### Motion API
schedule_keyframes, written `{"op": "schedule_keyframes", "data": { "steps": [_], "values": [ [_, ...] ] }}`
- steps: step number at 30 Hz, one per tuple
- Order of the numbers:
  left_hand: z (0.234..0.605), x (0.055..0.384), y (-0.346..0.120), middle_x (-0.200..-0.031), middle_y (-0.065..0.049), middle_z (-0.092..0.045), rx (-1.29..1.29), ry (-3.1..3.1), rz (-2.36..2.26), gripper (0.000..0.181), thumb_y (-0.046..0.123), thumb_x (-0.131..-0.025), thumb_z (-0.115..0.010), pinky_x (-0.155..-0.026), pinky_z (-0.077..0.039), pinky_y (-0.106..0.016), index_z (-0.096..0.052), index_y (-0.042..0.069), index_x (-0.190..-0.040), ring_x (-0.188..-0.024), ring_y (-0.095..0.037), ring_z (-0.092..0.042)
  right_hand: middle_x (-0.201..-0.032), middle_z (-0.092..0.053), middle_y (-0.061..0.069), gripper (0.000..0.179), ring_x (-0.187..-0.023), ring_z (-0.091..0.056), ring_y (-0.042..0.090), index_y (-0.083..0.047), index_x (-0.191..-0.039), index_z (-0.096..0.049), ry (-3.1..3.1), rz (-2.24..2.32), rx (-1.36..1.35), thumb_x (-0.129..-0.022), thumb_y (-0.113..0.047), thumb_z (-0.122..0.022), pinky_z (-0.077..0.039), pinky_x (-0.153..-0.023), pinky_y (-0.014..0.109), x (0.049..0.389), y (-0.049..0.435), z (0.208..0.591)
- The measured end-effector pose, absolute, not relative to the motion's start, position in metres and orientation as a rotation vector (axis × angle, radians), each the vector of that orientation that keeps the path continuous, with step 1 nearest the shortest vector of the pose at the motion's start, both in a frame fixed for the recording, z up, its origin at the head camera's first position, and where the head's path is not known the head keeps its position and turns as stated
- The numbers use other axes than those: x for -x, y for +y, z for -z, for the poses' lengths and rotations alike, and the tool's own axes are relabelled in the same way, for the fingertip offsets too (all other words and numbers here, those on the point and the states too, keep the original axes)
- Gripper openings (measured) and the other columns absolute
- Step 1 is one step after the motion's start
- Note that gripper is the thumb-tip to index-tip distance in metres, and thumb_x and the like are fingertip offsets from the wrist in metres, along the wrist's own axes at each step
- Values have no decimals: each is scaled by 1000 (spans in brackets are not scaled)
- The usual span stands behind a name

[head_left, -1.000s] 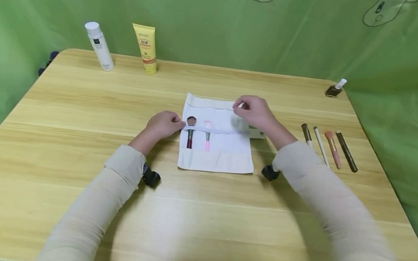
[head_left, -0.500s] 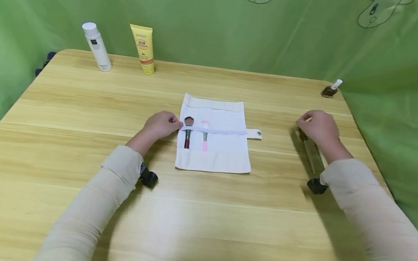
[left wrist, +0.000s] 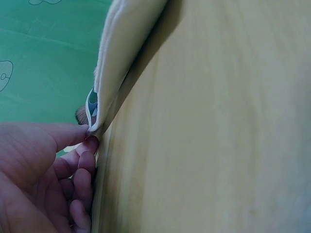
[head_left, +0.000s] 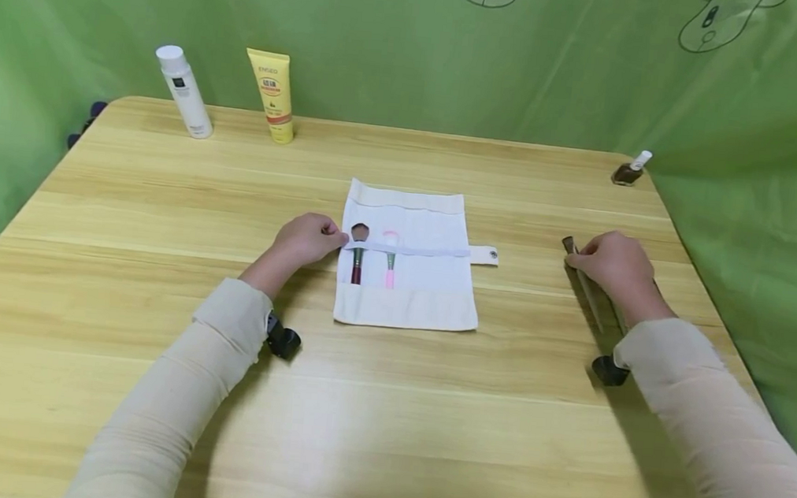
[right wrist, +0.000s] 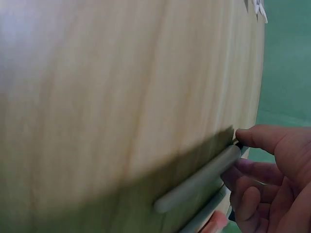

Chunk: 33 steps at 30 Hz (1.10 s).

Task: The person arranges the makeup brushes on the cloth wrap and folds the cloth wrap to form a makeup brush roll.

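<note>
A white cloth brush roll (head_left: 432, 276) lies unfolded on the table. My left hand (head_left: 307, 239) pinches its left edge at the elastic band, thumb above and forefinger below in the left wrist view. Under the band sit a makeup brush with a dark red handle (head_left: 357, 275) and a pink-handled brush (head_left: 390, 277). At the right, my right hand (head_left: 617, 268) pinches a dark-bristled makeup brush (head_left: 568, 244) near its head; its pale handle (right wrist: 194, 182) slants down toward the table in the right wrist view. The hand mostly hides the neighbouring brushes in the head view.
Beside the held brush lie another slim handle (right wrist: 206, 211) and a pink brush end (right wrist: 217, 222). Along the back edge stand a white bottle (head_left: 186, 96), a yellow tube (head_left: 274, 100) and a nail polish bottle (head_left: 629, 173). A green curtain (head_left: 387, 50) hangs behind the table.
My right hand has moved from above the roll out to the brushes at the right, lowered, and taken hold of the dark-bristled makeup brush. My left hand has stayed at the roll's edge.
</note>
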<state>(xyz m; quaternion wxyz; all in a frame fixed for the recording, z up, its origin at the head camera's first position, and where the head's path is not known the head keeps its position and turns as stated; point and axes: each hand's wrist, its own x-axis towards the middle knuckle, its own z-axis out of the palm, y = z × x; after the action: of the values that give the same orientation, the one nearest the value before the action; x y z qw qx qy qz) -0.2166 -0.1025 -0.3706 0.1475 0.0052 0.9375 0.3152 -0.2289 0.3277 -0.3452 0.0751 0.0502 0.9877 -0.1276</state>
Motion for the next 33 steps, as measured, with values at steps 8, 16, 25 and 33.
{"op": "schedule_keyframes", "data": {
  "steps": [8, 16, 25, 33],
  "values": [
    [372, 217, -102, -74, -3, -49, -16, 2702, -915, 28, 36, -93, -52, -60, -34, -29, -57, 10, -84, -66, -18, -43, -98, -60, 26, 42, -84, -54, 39, 8, -99, -62, 2970, 405, -111, -84, -31, -63, -42, -65, 46, 229, 327, 345],
    [372, 217, -103, -78, -4, -50, -12, 2696, -913, 28, 36, -94, -51, -61, -34, -29, -58, 10, -87, -69, -18, -44, -93, -61, 22, 36, -73, -51, 32, 3, -92, -64, 3063, 481, -96, -84, -32, -64, -39, -55, 37, 230, 318, 334],
    [373, 217, -103, -78, -4, -52, -12, 2694, -907, 28, 37, -93, -51, -61, -35, -29, -59, 10, -88, -69, -18, -45, -82, -62, 17, 41, -57, -57, 24, 1, -101, -62, 3054, 765, -76, -84, -37, -65, -44, -48, 33, 236, 276, 315],
    [374, 220, -104, -79, -4, -52, -4, 2693, -913, 29, 37, -93, -53, -61, -35, -29, -59, 10, -88, -69, -18, -45, -81, -64, 14, 39, -48, -53, 14, -3, -106, -61, 3023, 1095, -49, -84, -35, -67, -48, -48, 31, 249, 228, 309]
  ]
}}
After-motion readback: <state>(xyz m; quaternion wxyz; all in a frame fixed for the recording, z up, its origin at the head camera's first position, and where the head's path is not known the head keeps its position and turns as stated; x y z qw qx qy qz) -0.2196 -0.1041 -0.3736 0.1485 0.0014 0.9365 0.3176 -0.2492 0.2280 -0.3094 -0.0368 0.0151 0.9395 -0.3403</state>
